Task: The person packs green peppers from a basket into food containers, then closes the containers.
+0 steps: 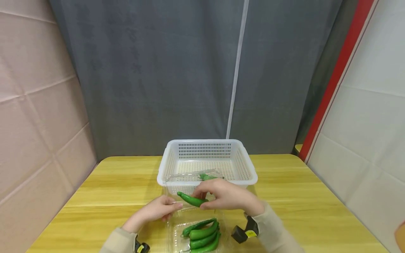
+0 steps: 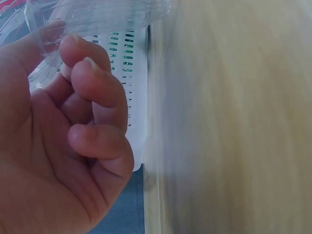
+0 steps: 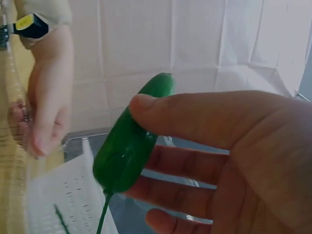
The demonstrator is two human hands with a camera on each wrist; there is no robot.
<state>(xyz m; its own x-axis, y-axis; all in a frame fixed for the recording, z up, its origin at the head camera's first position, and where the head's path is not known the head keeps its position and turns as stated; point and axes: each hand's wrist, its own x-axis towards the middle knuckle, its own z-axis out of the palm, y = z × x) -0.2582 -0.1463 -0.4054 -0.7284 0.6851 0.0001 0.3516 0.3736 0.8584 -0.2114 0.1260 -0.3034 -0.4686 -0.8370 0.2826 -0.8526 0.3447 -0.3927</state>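
In the head view, my right hand (image 1: 229, 195) pinches a green pepper (image 1: 191, 199) between thumb and fingers, above the clear plastic box (image 1: 172, 228). The right wrist view shows that pepper (image 3: 126, 151) close up, its thin stem pointing down. My left hand (image 1: 159, 209) grips the edge of the box's clear lid at the left; in the left wrist view the clear plastic (image 2: 107, 14) passes between thumb and fingertips. Several green peppers (image 1: 204, 232) lie side by side in the box. The lid stands raised toward the white basket (image 1: 205, 141).
Behind the box, the perforated white basket contains green peppers (image 1: 207, 176), partly seen through the clear lid. The wooden table (image 1: 126, 186) ends at a grey curtain (image 1: 152, 88). Pale cloth walls (image 1: 41, 105) flank both sides.
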